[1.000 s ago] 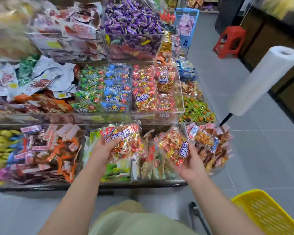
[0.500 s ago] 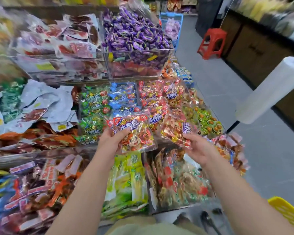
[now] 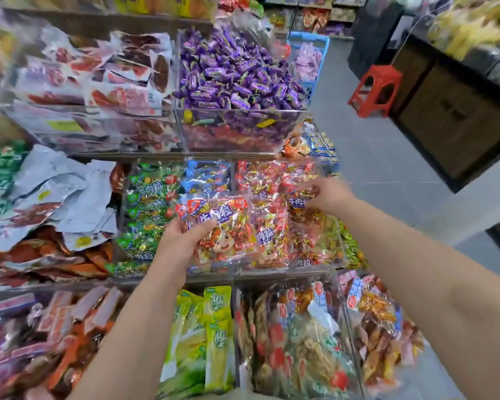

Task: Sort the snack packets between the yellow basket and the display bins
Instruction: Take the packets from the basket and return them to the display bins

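Observation:
My left hand point(image 3: 182, 241) grips a clear snack packet with red print and a cartoon face point(image 3: 223, 229), held in front of the middle shelf. My right hand point(image 3: 326, 194) reaches over the clear bin of red packets point(image 3: 272, 226) and pinches a second red packet point(image 3: 299, 203) at the top of that pile. To the left of the red bin sit bins of green packets point(image 3: 147, 203) and blue packets point(image 3: 207, 174). The yellow basket is out of view.
The upper shelf holds a bin of purple candies point(image 3: 237, 79) and pale meat-snack packets point(image 3: 98, 82). Yellow-green packets point(image 3: 208, 336) and mixed red snacks point(image 3: 300, 342) fill the lower bins. A red stool point(image 3: 375, 90) stands on the grey aisle floor at the right.
Both hands rose from the lower bins to the middle shelf. My right hand moved forward with its packet onto the red pile. The yellow basket and paper roll left the view.

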`<state>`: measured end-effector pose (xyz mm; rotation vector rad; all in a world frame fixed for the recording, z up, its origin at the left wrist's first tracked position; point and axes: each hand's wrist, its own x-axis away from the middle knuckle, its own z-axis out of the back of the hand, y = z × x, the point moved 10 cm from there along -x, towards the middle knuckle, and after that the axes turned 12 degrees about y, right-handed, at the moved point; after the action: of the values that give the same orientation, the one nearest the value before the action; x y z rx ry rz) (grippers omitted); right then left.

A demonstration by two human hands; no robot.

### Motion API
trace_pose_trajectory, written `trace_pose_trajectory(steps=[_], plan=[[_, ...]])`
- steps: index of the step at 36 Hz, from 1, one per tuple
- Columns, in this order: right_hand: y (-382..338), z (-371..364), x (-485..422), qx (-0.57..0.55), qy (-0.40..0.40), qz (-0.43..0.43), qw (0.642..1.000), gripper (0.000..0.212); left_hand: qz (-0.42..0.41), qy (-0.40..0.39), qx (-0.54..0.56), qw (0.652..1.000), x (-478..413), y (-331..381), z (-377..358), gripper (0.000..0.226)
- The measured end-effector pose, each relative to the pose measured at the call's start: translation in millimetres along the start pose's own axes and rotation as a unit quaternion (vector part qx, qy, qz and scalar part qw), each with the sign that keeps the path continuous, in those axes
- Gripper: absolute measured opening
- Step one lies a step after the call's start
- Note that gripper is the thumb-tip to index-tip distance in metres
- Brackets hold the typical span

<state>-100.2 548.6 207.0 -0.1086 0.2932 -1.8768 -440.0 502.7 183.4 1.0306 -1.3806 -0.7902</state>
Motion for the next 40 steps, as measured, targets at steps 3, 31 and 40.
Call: trace_pose_trajectory(steps=[3,31,40], plan=[[-10.3,-10.0,-21.9,0.095,-0.006,0.078,0.992,0.041,0.005,0.007,0.004,1.0,-6.7,6.8,-10.6,0.123],[-21.8,-82.0,-5.8,0.127,-0.097,0.187,0.969,0.095,0.046,0.037,-0.024,0.998,-2.6,-12.3,-69.1,0.079],[-63.0,19.0,53.9,-0.363,-0.13,0.097,0.918,0.039,0.011,-0.001,-0.116,0.993,-0.9,-22.0,-93.6,0.079]])
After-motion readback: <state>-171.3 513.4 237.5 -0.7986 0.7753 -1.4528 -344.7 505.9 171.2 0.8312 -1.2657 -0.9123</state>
